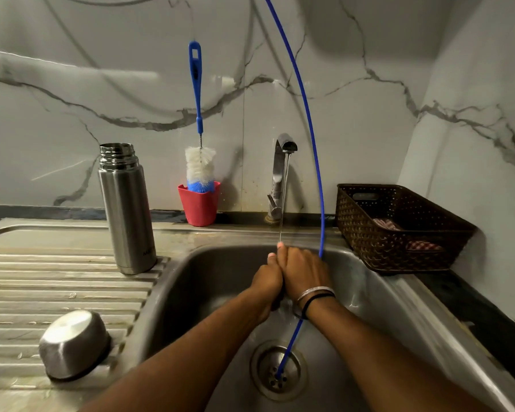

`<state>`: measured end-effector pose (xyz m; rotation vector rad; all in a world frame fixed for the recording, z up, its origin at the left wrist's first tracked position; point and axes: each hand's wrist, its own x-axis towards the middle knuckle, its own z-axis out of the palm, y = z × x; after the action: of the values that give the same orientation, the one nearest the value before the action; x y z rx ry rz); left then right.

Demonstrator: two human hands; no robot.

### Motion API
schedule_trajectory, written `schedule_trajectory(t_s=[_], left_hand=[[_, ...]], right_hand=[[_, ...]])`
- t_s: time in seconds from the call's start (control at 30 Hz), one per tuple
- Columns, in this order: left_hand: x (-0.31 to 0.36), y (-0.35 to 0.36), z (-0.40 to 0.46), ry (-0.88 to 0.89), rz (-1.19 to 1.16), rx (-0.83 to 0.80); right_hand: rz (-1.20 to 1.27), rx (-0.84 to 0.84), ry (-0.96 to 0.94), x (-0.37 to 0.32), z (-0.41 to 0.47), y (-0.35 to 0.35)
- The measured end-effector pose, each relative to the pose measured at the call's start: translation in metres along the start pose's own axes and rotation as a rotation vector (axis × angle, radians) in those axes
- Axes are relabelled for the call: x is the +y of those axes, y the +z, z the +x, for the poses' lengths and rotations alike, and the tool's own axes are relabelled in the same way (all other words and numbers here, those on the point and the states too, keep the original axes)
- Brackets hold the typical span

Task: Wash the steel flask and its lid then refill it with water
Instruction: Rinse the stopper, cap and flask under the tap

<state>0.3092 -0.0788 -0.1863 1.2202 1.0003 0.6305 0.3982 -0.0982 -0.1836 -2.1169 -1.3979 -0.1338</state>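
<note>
The steel flask (125, 209) stands upright and uncapped on the ribbed drainboard (42, 281), left of the sink. Its steel cup lid (73, 343) lies mouth-down on the drainboard nearer to me. Over the sink basin (369, 298), my left hand (266, 281) and my right hand (305, 272) are pressed palm to palm, fingers straight, with the fingertips under a thin stream from the tap (283, 171). A small dark shape shows between the heels of the hands; I cannot tell what it is.
A blue tube (309, 123) hangs from above, passes behind my right hand and ends at the drain (278, 371). A bottle brush (199, 162) stands in a red cup (199, 205) against the marble wall. A brown basket (399, 230) holding checked cloth sits right of the sink.
</note>
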Motion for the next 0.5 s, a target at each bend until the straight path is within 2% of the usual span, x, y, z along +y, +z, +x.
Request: schedule_trajectory(t_s=[0.1, 0.17, 0.23, 0.37, 0.5], left_hand=[[0.01, -0.005, 0.0, -0.161, -0.248, 0.043], [0.016, -0.012, 0.003, -0.164, -0.293, 0.087], [0.021, -0.017, 0.005, -0.129, -0.32, 0.118], [0.023, -0.025, 0.005, -0.108, -0.317, -0.001], [0.023, -0.024, 0.002, -0.132, -0.275, -0.132]], right_hand=[[-0.074, 0.003, -0.164, -0.004, 0.0, 0.002], [-0.016, 0.017, -0.248, -0.006, 0.001, 0.005], [0.148, 0.038, -0.272, -0.004, 0.001, 0.008], [0.396, 0.064, -0.22, 0.004, 0.001, 0.003], [0.452, 0.102, -0.191, 0.011, -0.002, -0.015]])
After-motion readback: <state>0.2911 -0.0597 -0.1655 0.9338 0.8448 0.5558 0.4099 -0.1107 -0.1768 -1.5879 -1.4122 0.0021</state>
